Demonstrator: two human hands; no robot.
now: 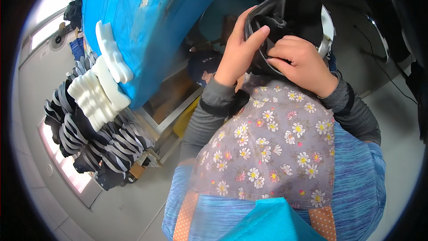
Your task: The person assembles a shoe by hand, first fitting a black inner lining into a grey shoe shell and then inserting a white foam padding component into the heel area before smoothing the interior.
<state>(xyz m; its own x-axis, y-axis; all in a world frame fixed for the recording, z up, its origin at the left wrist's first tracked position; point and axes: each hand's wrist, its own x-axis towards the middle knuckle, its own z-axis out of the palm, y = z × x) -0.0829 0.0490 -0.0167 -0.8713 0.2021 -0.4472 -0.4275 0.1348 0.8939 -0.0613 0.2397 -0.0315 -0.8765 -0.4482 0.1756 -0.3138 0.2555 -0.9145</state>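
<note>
Pale floor (120,214) curves round the fisheye view my head camera sends me, with a crumpled blue sheet (129,22) across the upper left. White foam-like pieces (91,100) lie against its edge, beside a dense heap of dark and grey curved pieces (80,134). Lower down, a floral apron (272,147) fills the middle of my view.

What I'm working on is a black hollow piece (301,11) at the upper right, held up just beyond the apron with its opening facing me. My left hand (239,47) clasps the left side of its rim, thumb inside and fingers around the outside. My right hand (305,58) is curled narrow, thumb and fingertips drawn together on the near edge; which layer they pinch is too dark to tell.

To do this edge well, I'd let the left hand be the anchor, firm but not crushing the opening, and work the right in short pinches close beside it. Even tension between the two should keep the rim from twisting. I'd also tilt the opening toward the light, since the black interior swallows detail and a fold could easily go unnoticed.
</note>
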